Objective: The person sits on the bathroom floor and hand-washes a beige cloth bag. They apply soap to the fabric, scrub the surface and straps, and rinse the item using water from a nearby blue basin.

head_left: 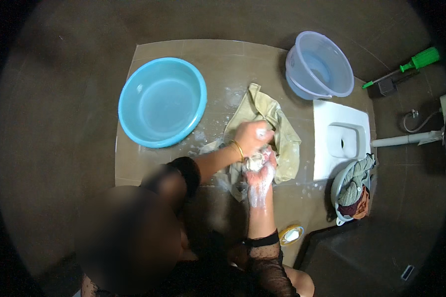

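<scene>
A wet beige garment lies crumpled on the tiled floor, streaked with suds. My left hand, a gold bangle at its wrist, is closed on the garment's cloth and slightly blurred, with foam on the fingers. Just below it, my right hand grips a bunched, soapy part of the same garment. Lather coats that hand and runs down to the wrist. Most of the cloth inside both fists is hidden by the fingers.
Left stands a light-blue plastic basin; upper right, a translucent bucket. A white squat toilet is at right, near a tub of clothes. A soap dish sits by my right forearm. A green-handled brush is against the wall.
</scene>
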Demonstrator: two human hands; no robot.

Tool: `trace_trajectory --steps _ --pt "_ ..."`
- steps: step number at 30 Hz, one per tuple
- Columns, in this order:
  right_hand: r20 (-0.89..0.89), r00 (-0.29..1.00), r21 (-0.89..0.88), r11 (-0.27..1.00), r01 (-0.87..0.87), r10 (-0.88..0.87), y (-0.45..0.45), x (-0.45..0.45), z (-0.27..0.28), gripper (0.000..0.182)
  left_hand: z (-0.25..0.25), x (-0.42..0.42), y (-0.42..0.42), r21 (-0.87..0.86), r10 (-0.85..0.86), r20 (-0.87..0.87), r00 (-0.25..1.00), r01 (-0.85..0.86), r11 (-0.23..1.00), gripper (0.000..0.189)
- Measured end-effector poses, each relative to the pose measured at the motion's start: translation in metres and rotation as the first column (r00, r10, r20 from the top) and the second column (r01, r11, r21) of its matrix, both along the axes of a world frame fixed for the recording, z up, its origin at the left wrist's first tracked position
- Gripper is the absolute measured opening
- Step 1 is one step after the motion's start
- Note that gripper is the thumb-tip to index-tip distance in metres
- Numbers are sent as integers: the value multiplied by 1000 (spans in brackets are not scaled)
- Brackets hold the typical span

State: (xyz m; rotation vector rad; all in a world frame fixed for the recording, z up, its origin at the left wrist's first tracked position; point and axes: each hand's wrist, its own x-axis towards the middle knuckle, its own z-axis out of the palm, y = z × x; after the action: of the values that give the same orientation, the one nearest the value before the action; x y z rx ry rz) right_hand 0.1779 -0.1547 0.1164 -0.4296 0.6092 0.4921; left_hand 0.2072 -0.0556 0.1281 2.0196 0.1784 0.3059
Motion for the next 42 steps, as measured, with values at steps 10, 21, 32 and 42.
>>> trace_trajectory --steps 10,21,32,42 --pt "493 870 298 941 -162 -6 -53 44 -66 33 15 -33 -71 85 -285 500 818 282 956 34" --pt "516 856 489 814 -313 18 -69 48 -90 28 28 -58 -75 -27 -339 454 824 393 919 14" --pt "76 986 -125 982 -140 150 -14 -4 -62 22 -6 -20 25 81 -315 -433 845 384 920 35" --pt "-288 957 265 958 105 -25 -69 15 -73 62 -35 -37 78 489 -350 -614 708 689 536 38"
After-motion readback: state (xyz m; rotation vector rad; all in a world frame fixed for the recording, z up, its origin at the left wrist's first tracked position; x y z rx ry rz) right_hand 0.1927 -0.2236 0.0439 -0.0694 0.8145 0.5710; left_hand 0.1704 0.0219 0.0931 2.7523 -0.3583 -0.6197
